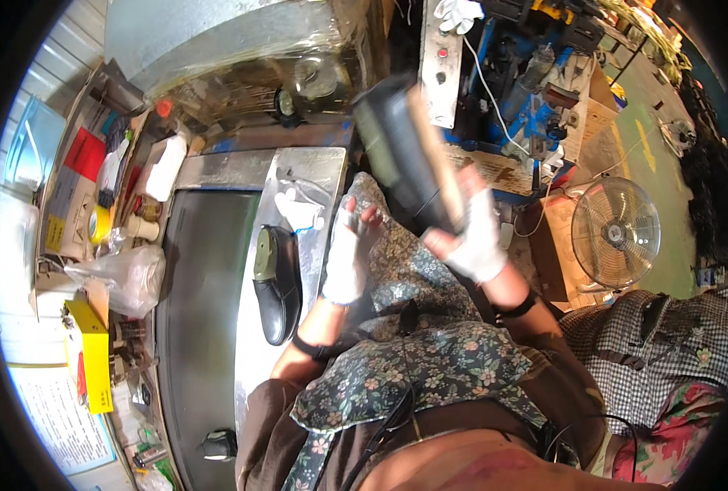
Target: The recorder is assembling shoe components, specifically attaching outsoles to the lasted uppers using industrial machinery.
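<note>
A black shoe (397,155) with a tan sole edge and an olive-green part is raised in front of me, slightly blurred by motion. My right hand (474,245), in a white fingerless glove, grips its lower end near the sole. My left hand (348,258), gloved the same way, is held up apart from the shoe, its bare fingers loosely spread and nothing in them. A second black shoe (280,299) with an olive-green lining lies on the narrow metal ledge (253,360) left of my left arm. Above that shoe on the ledge is a white object (298,210), perhaps a crumpled glove.
Along the left runs a dark conveyor belt (204,311), with a small dark item (218,444) near its lower end. Shelves beyond hold a yellow box (87,356) and a plastic bag (131,278). A blue machine (536,114) and a fan (616,231) are at right; someone in checked clothing (650,335) sits close.
</note>
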Demonstrator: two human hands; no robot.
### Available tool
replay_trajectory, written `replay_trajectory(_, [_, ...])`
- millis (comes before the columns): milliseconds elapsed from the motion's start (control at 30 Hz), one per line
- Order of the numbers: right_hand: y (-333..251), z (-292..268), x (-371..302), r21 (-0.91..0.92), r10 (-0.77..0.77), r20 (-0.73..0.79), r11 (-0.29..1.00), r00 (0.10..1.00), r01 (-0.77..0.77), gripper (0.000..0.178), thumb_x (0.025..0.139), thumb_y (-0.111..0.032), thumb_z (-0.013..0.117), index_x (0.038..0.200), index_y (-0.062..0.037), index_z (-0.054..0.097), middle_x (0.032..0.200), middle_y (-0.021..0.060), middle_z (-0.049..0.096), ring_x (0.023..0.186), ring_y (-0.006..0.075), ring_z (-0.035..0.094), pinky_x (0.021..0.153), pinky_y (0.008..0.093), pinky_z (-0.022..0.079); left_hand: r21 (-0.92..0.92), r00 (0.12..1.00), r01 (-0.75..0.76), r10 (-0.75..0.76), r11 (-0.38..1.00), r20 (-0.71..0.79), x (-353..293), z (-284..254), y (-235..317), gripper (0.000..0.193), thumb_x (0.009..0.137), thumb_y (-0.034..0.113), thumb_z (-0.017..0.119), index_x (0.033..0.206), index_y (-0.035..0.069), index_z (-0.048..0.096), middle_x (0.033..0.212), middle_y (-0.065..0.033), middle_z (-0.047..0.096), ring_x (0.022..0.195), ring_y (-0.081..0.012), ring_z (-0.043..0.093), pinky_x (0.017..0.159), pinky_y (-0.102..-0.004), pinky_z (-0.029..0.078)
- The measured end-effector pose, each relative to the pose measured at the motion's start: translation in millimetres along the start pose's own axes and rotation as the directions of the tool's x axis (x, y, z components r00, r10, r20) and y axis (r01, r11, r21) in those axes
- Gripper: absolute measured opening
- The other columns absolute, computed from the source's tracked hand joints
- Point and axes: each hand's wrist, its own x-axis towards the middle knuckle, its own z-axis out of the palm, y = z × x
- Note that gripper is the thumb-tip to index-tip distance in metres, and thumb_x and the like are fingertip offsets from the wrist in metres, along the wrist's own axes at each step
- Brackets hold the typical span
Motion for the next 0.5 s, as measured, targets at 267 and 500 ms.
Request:
replay_trajectory(267, [-4.6, 49.9, -27.3, 0.54, 0.089, 0.838, 0.009, 0.538, -0.842, 0.087, 0.087, -0.027, 0.08, 0.152, 0.0039, 0.031, 0.139, 0.0141, 0.057, 0.127, 0.0197, 0.055, 0.107, 0.0357, 0.044, 0.655, 0.946, 0.173, -0.31, 0.735, 0.098, -53.8, -39.1, 51.3, 0.065, 0.096, 0.041, 0.063, 0.146, 0.004, 0.044, 0.117, -0.0076, 0.064, 0.111, -0.0231, 0.061, 0.098, -0.033, 0.047])
replay_trajectory(500, [-1.2, 61.3, -46.4, 0.403, 0.342, 0.878, -0.157, 0.333, -0.901, 0.068, 0.081, -0.021, 0.067, 0.14, 0.0097, 0.049, 0.133, 0.0175, 0.063, 0.113, 0.0254, 0.067, 0.098, 0.034, 0.053, 0.894, 0.934, 0.075, 0.282, 0.442, -0.218, -117.7, -99.0, 69.0, 0.07, 0.089, 0.023, 0.073, 0.146, -0.003, 0.041, 0.134, -0.0206, 0.06, 0.123, -0.0296, 0.059, 0.107, -0.0393, 0.044])
